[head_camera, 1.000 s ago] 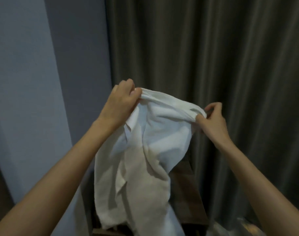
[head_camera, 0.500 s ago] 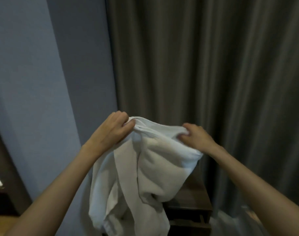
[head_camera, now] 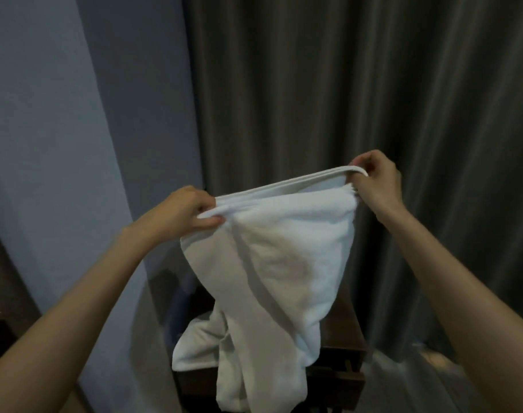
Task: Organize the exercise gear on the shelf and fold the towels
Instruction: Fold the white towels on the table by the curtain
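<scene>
The left hand and the right hand each pinch an end of the white terry towel's taut hemmed top edge; below their fingers it hangs loose over a dark wooden stand.

Dark grey pleated curtain hung across centre and right. Blue-grey wall stood left, meeting curtain. Dark wooden counter with drawers sat low before curtain. Dark furniture edge showed far left.

Both arms outstretched, left hand and right hand each pinching the towel, right higher.
</scene>
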A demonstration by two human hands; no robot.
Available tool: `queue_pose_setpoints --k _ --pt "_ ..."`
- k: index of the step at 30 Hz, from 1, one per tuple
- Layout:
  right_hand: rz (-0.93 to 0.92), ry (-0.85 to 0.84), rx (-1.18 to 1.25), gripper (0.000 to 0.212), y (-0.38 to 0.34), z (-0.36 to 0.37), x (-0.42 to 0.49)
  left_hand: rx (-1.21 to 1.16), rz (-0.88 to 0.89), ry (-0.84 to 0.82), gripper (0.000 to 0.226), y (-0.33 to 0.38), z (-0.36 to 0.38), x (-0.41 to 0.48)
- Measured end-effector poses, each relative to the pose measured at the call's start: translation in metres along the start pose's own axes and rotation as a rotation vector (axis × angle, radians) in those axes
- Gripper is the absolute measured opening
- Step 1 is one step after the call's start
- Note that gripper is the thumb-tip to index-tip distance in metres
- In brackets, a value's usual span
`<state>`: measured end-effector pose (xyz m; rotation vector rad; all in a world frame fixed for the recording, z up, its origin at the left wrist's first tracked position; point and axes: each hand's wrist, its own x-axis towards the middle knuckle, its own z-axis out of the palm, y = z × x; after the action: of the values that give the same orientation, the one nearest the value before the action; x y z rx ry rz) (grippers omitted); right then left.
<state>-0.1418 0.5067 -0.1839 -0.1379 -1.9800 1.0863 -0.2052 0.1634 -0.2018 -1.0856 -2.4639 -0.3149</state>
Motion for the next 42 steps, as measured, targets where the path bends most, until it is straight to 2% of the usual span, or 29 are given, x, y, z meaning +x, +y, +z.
queue_pose_setpoints --k 2,6,10,12,15,17,21,23,27,30,31,32,34,36,38,40,42 --pt "-0.089 0.017 -0.159 0.012 0.011 -0.002 -0.006 -0.131 -0.047 -0.020 0.051 0.006 0.005 -0.003" --pt "-0.103 0.022 -0.274 0.008 0.027 0.000 -0.017 -0.387 -0.138 0.010 0.027 0.007 0.020 -0.009" --pt "-0.028 -0.035 -0.476 0.013 0.044 0.002 -0.024 -0.320 -0.095 0.060 0.039 0.006 0.030 -0.013" --pt "0.081 -0.085 -0.354 0.013 0.049 0.004 -0.022 -0.244 -0.061 0.103 0.042 0.011 0.035 -0.013" --pt "0.248 -0.172 0.089 0.024 0.053 0.005 -0.021 -0.192 -0.085 0.207 0.038 0.015 0.042 -0.010" --pt "0.142 -0.263 0.121 0.030 0.057 0.002 -0.025 -0.189 -0.112 0.291 0.039 0.016 0.048 -0.010" --pt "-0.226 -0.413 -0.171 0.050 0.070 0.000 -0.045 -0.194 -0.165 0.354 0.036 0.014 0.055 -0.010" --pt "-0.236 -0.491 -0.223 0.045 0.070 0.000 -0.053 -0.183 -0.182 0.371 0.038 0.013 0.056 -0.009" --pt "-0.168 -0.679 -0.348 0.021 0.071 -0.005 -0.060 -0.167 -0.238 0.398 0.043 0.011 0.059 -0.008" --pt "-0.210 -0.789 -0.475 0.047 0.076 -0.009 -0.071 -0.176 -0.278 0.410 0.047 0.011 0.063 -0.006" --pt "-0.257 -0.795 -0.564 0.047 0.079 -0.007 -0.075 -0.175 -0.275 0.412 0.049 0.012 0.064 -0.006" --pt "-0.304 -0.761 -0.646 0.042 0.082 -0.006 -0.077 -0.174 -0.270 0.412 0.050 0.012 0.065 -0.006" --pt "-0.356 -0.561 -0.669 0.028 0.084 -0.003 -0.076 -0.180 -0.280 0.398 0.045 0.009 0.066 -0.007" --pt "-0.353 -0.308 -0.510 0.018 0.081 -0.001 -0.071 -0.183 -0.309 0.356 0.035 0.004 0.065 -0.010" --pt "-0.337 -0.139 -0.341 0.013 0.073 0.000 -0.066 -0.191 -0.293 0.284 0.026 -0.002 0.065 -0.014" --pt "-0.296 -0.061 -0.246 0.014 0.065 0.003 -0.062 -0.200 -0.275 0.207 0.021 -0.006 0.067 -0.018" --pt "-0.274 -0.053 -0.221 0.014 0.059 0.006 -0.061 -0.168 -0.265 0.156 0.020 -0.008 0.070 -0.022"
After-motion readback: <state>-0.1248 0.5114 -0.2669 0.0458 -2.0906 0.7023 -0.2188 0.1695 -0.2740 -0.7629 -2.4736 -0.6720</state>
